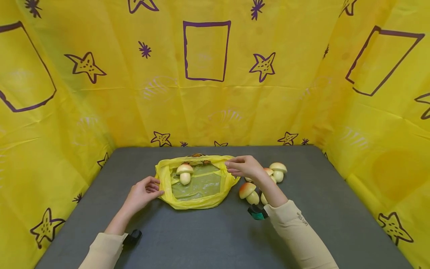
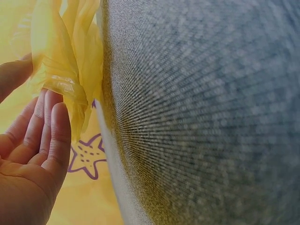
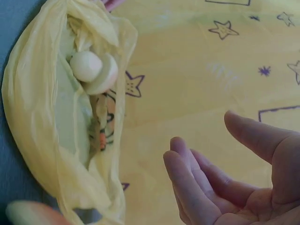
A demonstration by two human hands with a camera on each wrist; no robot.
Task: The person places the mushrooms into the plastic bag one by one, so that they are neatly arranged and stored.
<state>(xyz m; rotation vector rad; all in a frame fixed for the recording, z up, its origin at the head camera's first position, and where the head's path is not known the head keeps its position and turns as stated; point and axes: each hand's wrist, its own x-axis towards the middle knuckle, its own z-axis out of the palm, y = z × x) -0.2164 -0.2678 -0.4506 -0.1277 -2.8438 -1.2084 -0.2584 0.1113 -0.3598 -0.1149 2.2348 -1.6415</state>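
A yellow plastic bag point(image 1: 201, 203) lies on the grey table with its mouth spread wide. Inside it, toward the left, sits a toy mushroom point(image 1: 184, 173) with a pale stem and an orange-tinged cap. My left hand point(image 1: 142, 194) holds the bag's left rim, the plastic between thumb and fingertips in the left wrist view. Above the bag's right end is my right hand point(image 1: 244, 166), its fingers loosely bent; the right wrist view shows nothing between them. More toy mushrooms point(image 1: 246, 190) lie right of the bag, some partly hidden by the right forearm.
The grey table point(image 1: 201, 239) is bounded at the back and sides by yellow cloth walls point(image 1: 208, 104) with purple drawings. A dark wrist camera point(image 1: 132, 238) hangs beside the left cuff, another point(image 1: 256, 212) by the right cuff.
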